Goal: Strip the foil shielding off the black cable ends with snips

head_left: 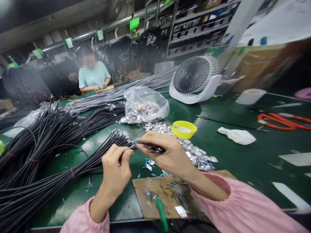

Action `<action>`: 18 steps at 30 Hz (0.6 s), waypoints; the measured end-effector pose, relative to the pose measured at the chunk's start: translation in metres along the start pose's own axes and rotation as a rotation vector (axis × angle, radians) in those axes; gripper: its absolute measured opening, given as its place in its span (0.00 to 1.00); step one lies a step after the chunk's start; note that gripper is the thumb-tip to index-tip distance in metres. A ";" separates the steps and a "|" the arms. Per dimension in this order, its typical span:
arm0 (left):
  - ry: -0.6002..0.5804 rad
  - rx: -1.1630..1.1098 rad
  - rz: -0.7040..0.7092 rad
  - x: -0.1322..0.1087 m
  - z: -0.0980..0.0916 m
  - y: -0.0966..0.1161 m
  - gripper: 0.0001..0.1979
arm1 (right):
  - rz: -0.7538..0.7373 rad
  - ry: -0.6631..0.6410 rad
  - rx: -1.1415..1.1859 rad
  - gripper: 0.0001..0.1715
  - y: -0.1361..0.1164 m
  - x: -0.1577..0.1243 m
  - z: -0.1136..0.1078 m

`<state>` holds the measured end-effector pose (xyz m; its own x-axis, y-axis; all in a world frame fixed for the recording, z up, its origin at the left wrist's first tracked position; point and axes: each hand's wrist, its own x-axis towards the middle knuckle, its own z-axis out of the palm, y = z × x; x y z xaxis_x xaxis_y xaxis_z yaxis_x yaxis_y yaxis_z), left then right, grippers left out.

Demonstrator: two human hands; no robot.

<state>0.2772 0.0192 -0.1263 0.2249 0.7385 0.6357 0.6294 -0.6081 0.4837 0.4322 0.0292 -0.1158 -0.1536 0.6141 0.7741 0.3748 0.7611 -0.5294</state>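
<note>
My left hand is closed in a pinch in front of a bundle of black cables. A black cable runs into it from the left, and the pinched end is mostly hidden by the fingers. Just right of it, my right hand is closed around a small dark tool, whose kind I cannot make out. Its thumb and forefinger meet close to stripped wire ends at the bundle's tip. Below the hands, short blue wire scraps and foil pieces lie scattered.
Foil scraps heap beside a yellow dish; a clear plastic bag holds more. A white fan stands behind. A stained board with a green handle lies in front. A co-worker sits across the table.
</note>
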 end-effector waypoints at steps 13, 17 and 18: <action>0.052 -0.153 -0.097 -0.002 0.000 0.002 0.08 | -0.006 0.058 0.057 0.05 0.002 -0.001 0.001; 0.039 -0.171 -0.121 -0.002 -0.001 0.002 0.08 | 0.058 0.056 0.096 0.05 0.000 0.000 0.001; 0.039 -0.179 -0.124 -0.002 -0.001 0.002 0.08 | 0.080 0.052 0.104 0.05 -0.001 0.000 0.001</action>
<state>0.2777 0.0164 -0.1260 0.1234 0.8010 0.5859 0.5074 -0.5583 0.6564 0.4309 0.0289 -0.1152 -0.0781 0.6639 0.7437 0.2865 0.7295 -0.6211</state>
